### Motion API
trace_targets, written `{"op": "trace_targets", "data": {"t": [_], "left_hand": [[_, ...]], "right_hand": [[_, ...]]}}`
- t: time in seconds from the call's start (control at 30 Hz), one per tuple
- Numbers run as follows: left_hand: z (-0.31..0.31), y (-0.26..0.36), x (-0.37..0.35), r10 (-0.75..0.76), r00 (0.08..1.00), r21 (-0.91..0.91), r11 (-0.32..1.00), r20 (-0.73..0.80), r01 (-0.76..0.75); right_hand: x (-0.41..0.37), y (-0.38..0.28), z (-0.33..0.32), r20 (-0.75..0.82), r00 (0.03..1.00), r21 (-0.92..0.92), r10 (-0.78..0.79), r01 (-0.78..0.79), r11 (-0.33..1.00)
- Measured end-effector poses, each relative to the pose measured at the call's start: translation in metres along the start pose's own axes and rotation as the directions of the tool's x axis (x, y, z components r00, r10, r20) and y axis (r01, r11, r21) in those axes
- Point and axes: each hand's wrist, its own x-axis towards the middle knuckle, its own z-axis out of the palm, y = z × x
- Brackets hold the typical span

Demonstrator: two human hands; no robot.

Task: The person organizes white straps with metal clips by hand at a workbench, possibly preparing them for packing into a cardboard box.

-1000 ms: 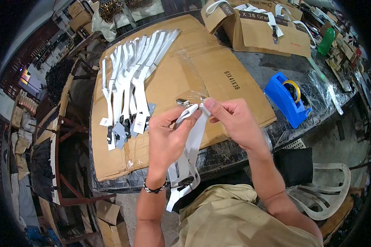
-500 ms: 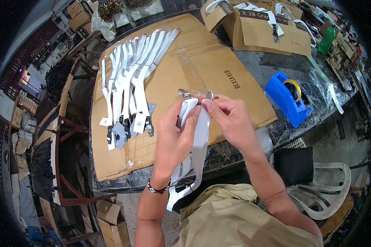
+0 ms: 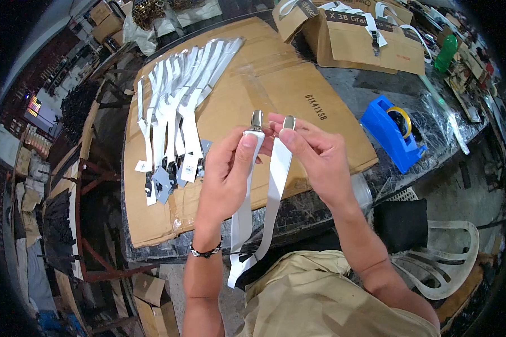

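Head view: one pair of white clip-end suspenders (image 3: 278,173) is in both hands, raised above the near part of a flattened cardboard sheet (image 3: 298,84). The left hand (image 3: 225,171) grasps one strap just below its metal clip (image 3: 257,120), thumb laid along the webbing. The right hand (image 3: 322,160) pinches the other strap end at a second metal clip (image 3: 289,122), thumb on the near side. Both clips point upward, side by side and apart. The straps hang past the table edge and meet low, near the person's lap. A braided bracelet (image 3: 206,251) is on the left wrist.

To the left on the sheet lies a row of white suspenders (image 3: 162,129), overlapping, with tags and dark clips at the near end. Right of the sheet, a blue tape dispenser (image 3: 385,132) with a yellow-rimmed roll stands on the plastic-wrapped table (image 3: 343,84). Beyond are an open carton (image 3: 371,51) and a green bottle (image 3: 446,53).
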Motion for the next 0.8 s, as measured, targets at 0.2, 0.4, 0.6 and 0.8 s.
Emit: {"op": "trace_targets", "data": {"t": [0.2,0.4,0.6,0.8], "left_hand": [[0.009,0.009,-0.004,-0.01,1.0,-0.016,1.0,0.018,0.011],[0.005,0.006,-0.008,-0.061,0.995,-0.037,0.997,0.084,0.064],[0.001,0.008,-0.007,-0.131,0.974,-0.077,0.986,0.187,0.148],[0.002,0.003,-0.008,-0.152,0.972,0.082,0.987,0.177,0.14]], "right_hand": [[-0.001,-0.005,-0.005,0.097,0.993,-0.091,-0.073,0.082,0.992],[-0.003,-0.01,-0.008,0.164,0.984,0.09,0.062,-0.077,0.993],[-0.006,-0.003,-0.007,0.157,0.979,0.179,0.13,-0.158,0.971],[-0.011,0.001,0.002,0.086,0.99,0.253,0.112,-0.13,0.959]]}}
